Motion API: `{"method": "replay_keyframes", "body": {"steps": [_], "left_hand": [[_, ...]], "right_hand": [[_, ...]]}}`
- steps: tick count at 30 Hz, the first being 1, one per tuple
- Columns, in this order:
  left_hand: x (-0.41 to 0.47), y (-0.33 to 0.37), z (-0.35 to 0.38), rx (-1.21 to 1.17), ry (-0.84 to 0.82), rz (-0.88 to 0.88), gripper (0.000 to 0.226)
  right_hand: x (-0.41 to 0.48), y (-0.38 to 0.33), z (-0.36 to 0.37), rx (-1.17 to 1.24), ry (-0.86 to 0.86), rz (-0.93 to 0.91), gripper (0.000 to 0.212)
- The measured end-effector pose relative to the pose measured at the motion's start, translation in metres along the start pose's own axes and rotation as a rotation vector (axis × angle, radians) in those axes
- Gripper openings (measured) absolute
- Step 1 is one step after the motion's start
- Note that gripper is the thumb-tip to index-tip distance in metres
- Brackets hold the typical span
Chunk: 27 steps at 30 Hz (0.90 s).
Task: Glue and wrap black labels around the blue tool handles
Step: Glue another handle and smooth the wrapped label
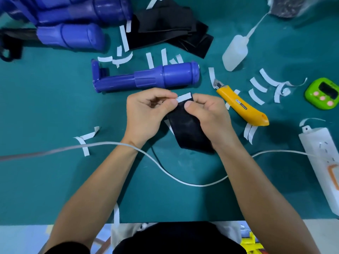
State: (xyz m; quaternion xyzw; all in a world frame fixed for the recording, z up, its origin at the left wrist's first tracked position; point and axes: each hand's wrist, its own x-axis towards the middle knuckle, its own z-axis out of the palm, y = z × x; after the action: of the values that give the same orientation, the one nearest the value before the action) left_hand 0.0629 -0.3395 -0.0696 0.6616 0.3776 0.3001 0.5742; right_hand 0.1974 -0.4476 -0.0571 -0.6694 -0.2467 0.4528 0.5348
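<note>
Label: the black label (185, 125) was held just above the table (55, 107), near the handle (146, 77). A white strip (184, 97) ran along its top edge, probably backing being peeled away.
Left hand: the left hand (146, 114) pinched the strip's end between thumb and forefinger, the other fingers curled in and the wrist low over a cable (165, 167).
Right hand: the right hand (209, 114) gripped the label beside the strip with the thumb on top, apparently bracing it against the pull.
Handle: it lay on its side just beyond both hands, unwrapped and within easy reach for wrapping.
Bottle: the bottle (235, 52) lay on its side at the right rear near the knife (242, 107), and no hand touched either.
Scraps: white scraps (256, 85) lay scattered across the table.
Stock: spare labels (165, 28) were piled behind the handle, beside more handles (73, 24).
</note>
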Motion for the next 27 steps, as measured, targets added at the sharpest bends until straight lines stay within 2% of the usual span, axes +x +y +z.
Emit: {"method": "replay_keyframes", "body": {"steps": [3, 5, 8, 14, 17, 23, 27], "left_hand": [[-0.001, -0.001, 0.0, 0.03, 0.039, 0.011, 0.026], [-0.004, -0.002, 0.002, 0.216, 0.104, 0.168, 0.018], [-0.008, -0.004, 0.004, 0.452, 0.164, 0.448, 0.005], [-0.01, -0.007, 0.004, 0.608, 0.206, 0.677, 0.003], [-0.013, -0.007, 0.003, 0.661, 0.223, 0.711, 0.006], [-0.016, -0.003, 0.001, 0.693, 0.212, 0.672, 0.009], [-0.016, -0.004, -0.002, 0.736, 0.184, 0.693, 0.01]], "right_hand": [[0.0, 0.0, 0.002, 0.002, 0.053, -0.06, 0.024], [0.001, 0.001, 0.003, -0.033, 0.112, -0.112, 0.024], [0.003, 0.006, 0.004, -0.095, 0.15, -0.139, 0.011], [0.001, 0.01, 0.007, -0.105, 0.086, -0.196, 0.021], [0.001, 0.01, 0.009, -0.203, 0.077, -0.238, 0.024], [-0.002, 0.015, 0.011, -0.455, 0.084, -0.358, 0.023], [-0.003, 0.015, 0.012, -0.516, 0.079, -0.412, 0.026]]}}
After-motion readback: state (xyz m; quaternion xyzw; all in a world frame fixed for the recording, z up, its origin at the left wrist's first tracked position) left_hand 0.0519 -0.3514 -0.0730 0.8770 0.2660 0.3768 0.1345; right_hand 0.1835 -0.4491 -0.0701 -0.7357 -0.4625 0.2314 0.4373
